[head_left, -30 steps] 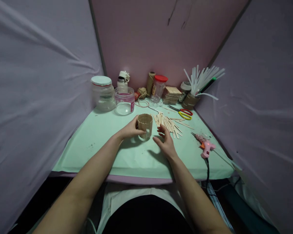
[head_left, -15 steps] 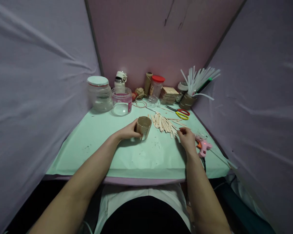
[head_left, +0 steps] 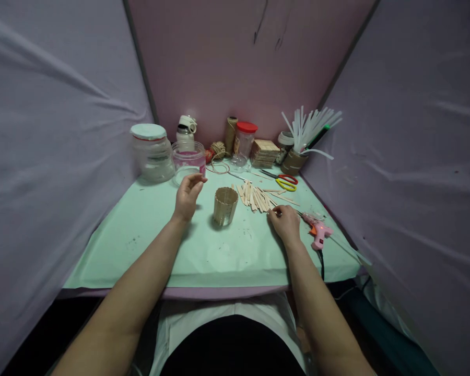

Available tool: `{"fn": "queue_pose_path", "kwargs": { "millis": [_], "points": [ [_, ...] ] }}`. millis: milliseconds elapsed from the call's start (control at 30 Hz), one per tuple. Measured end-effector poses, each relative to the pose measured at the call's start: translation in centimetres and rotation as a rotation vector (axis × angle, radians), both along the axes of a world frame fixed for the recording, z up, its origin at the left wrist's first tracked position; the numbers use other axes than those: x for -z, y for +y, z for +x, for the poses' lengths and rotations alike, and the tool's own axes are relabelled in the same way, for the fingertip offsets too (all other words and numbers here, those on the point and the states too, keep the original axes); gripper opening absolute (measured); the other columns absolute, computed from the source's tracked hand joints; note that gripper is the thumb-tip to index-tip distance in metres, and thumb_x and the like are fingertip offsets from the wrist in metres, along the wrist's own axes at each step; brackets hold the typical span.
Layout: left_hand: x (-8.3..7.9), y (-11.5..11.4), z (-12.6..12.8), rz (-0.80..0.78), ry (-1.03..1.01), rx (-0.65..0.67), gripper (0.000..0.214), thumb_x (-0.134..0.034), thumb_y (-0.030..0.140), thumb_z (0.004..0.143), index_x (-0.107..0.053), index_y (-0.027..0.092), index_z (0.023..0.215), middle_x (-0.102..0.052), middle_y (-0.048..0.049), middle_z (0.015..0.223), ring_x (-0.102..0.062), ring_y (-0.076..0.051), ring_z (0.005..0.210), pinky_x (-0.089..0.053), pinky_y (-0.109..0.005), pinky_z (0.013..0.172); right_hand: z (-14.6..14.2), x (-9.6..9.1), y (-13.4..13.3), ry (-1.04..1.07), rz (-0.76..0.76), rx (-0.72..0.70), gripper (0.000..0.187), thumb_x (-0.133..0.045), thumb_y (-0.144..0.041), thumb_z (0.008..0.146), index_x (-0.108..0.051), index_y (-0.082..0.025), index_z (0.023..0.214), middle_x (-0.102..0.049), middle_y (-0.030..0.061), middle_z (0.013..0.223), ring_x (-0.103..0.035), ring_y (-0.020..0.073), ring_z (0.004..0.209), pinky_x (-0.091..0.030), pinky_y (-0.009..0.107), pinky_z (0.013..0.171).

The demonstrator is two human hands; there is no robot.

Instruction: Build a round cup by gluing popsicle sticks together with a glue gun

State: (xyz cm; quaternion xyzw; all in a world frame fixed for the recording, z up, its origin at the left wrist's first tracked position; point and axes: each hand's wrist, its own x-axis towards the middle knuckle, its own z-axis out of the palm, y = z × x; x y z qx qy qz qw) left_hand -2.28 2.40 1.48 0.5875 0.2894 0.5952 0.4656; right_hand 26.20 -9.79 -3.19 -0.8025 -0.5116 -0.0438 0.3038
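Observation:
A round brown cup, its wall lined with upright wooden sticks, stands on the table with a bare lower patch facing me. To its left my left hand is raised, fingers apart and holding nothing, clear of the cup. My right hand rests at the near right edge of a loose pile of flat wooden sticks. Its fingers are drawn together in a pinch, and what lies between them is too small to make out. Right of that hand lies a pink glue gun.
Scissors with red and yellow handles lie behind the sticks. Along the back stand a lidded jar, an open plastic tub, twine, a red-lidded jar, stacked wooden squares and a holder of glue sticks.
My left hand has let go of the cup and moved up and left. The cup stays standing on the table. My right hand has shifted slightly left along the sticks' edge.

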Motion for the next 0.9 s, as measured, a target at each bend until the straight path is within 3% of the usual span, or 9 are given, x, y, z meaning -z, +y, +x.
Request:
{"fn": "queue_pose_path", "kwargs": {
  "millis": [100, 333, 467, 567, 700, 833, 900],
  "points": [
    [-0.2, -0.5, 0.3, 0.075, 0.025, -0.191, 0.025, -0.061, 0.04, 0.081, -0.06, 0.019, 0.095, -0.066, -0.0048, 0.09, -0.062, -0.018, 0.09, -0.047, -0.032, 0.087, -0.5, -0.2, 0.6, -0.044, -0.059, -0.023, 0.018, -0.054, -0.032, 0.081, -0.065, -0.019, 0.074, -0.063, 0.0086, 0.084, -0.051, 0.0231, 0.083, -0.034, 0.033, 0.071],
    [-0.6, -2.2, 0.5, 0.405, 0.286, -0.275, 0.017, -0.057, 0.026, 0.082, -0.061, 0.02, 0.098, -0.067, -0.0036, 0.09, -0.062, -0.017, 0.088, -0.047, -0.031, 0.081, -0.9, 0.0, 0.8, -0.059, -0.06, 0.007, 0.014, -0.054, -0.024, 0.079, -0.064, -0.018, 0.07, -0.063, 0.0086, 0.078, -0.051, 0.0221, 0.076, -0.034, 0.033, 0.069],
    [-0.9, -3.0, 0.6, 0.475, 0.367, -0.306, 0.017, -0.057, 0.026, 0.08, -0.061, 0.02, 0.095, -0.067, -0.0039, 0.087, -0.061, -0.019, 0.087, -0.048, -0.033, 0.08, -0.9, 0.1, 0.8, -0.026, -0.052, 0.034, 0.015, -0.052, -0.024, 0.079, -0.063, -0.018, 0.071, -0.062, 0.0084, 0.077, -0.052, 0.0223, 0.076, -0.036, 0.034, 0.07],
    [-0.9, -3.3, 0.6, 0.516, 0.361, -0.323, 0.018, -0.057, 0.026, 0.078, -0.06, 0.02, 0.095, -0.066, -0.0042, 0.086, -0.06, -0.02, 0.086, -0.048, -0.034, 0.079, -0.7, 0.1, 0.7, 0.021, 0.037, 0.031, 0.017, -0.051, -0.026, 0.079, -0.063, -0.017, 0.071, -0.061, 0.0074, 0.075, -0.052, 0.0216, 0.075, -0.038, 0.034, 0.073],
    [-0.8, -3.9, 0.7, 0.551, 0.348, -0.338, 0.014, -0.06, 0.026, 0.077, -0.061, 0.021, 0.09, -0.066, -0.0044, 0.085, -0.059, -0.02, 0.084, -0.048, -0.034, 0.077, -1.3, -0.7, 0.1, 0.192, 0.292, -0.035, 0.017, -0.053, -0.031, 0.08, -0.062, -0.018, 0.074, -0.061, 0.0048, 0.074, -0.052, 0.02, 0.073, -0.041, 0.034, 0.074],
    [-0.7, -4.3, 1.2, 0.469, 0.275, -0.294, 0.01, -0.065, 0.026, 0.078, -0.066, 0.021, 0.086, -0.066, -0.0028, 0.081, -0.056, -0.016, 0.073, -0.047, -0.031, 0.071, -4.4, -2.1, -1.1, 0.472, 0.477, -0.19, 0.02, -0.059, -0.039, 0.083, -0.063, -0.02, 0.08, -0.062, 0.0028, 0.08, -0.053, 0.0172, 0.073, -0.044, 0.031, 0.07],
    [-0.8, -4.2, 1.4, 0.342, 0.196, -0.218, 0.011, -0.067, 0.029, 0.078, -0.068, 0.021, 0.086, -0.067, -0.0021, 0.081, -0.056, -0.014, 0.069, -0.047, -0.029, 0.068, -6.9, -2.7, -1.7, 0.587, 0.514, -0.283, 0.019, -0.06, -0.039, 0.085, -0.063, -0.021, 0.083, -0.061, 0.0022, 0.082, -0.054, 0.0166, 0.075, -0.045, 0.03, 0.07]
  ]
}}
